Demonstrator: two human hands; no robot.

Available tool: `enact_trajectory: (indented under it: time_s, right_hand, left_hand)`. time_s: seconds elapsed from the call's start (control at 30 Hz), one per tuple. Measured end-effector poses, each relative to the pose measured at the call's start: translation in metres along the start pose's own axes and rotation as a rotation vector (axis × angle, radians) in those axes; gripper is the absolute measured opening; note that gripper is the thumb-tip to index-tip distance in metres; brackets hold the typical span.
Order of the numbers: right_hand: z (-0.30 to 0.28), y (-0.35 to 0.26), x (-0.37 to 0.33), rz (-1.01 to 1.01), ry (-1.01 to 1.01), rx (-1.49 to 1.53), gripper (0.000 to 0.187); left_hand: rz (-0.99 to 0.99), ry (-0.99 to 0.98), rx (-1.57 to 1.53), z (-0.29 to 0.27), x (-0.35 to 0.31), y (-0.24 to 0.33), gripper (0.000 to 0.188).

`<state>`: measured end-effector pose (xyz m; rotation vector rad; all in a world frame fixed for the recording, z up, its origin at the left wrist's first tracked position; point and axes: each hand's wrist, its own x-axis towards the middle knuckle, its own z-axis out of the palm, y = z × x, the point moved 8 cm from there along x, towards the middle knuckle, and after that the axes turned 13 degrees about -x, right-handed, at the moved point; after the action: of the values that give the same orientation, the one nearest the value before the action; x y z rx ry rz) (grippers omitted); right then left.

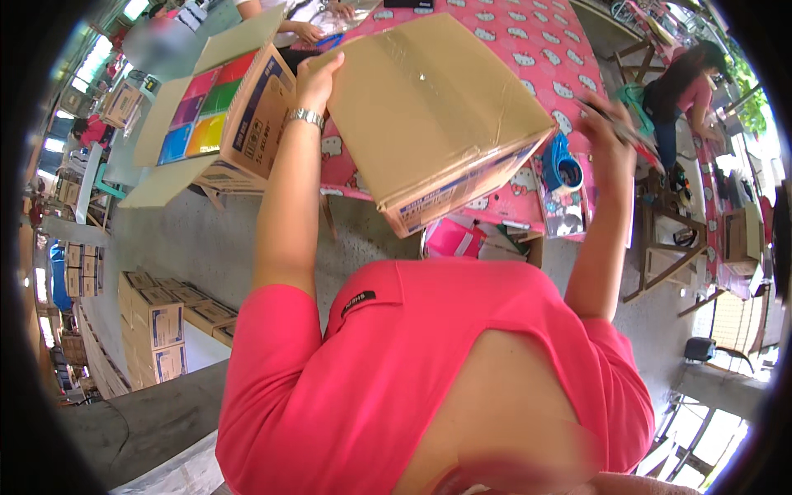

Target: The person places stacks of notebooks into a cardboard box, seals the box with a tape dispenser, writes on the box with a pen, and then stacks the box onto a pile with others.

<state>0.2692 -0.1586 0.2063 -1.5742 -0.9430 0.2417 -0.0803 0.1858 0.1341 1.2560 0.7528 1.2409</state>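
One fisheye view looks steeply down from the person's head, close over the pink shirt. It faces forward onto the table, where the left grip holds a cardboard box just beyond.

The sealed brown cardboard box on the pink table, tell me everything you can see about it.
The sealed brown cardboard box is plain corrugated card with clear shiny tape along its top seam and blue print on the side facing the camera. It sits tilted on the pink patterned tablecloth. The left hand grips its far left corner; the right hand, holding a pen, is apart.
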Motion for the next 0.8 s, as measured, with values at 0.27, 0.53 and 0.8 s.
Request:
enact_trajectory:
  time_s: [0.27,0.53,0.8]
  right_hand:
    - [0.229,-0.101,-0.082,-0.109,-1.193,0.201,0.005]
    - [0.236,-0.095,-0.088,-0.3,-1.135,0.007,0.002]
    - [0.23,-0.102,-0.091,-0.389,-1.124,-0.044,0.003]
  left_hand:
    - [0.026,0.04,-0.025,0.013,0.007,-0.005,0.032]
    - [0.058,0.067,-0.054,0.017,-0.001,-0.004,0.023]
    - [0.098,0.137,-0.025,0.006,0.007,-0.013,0.026]
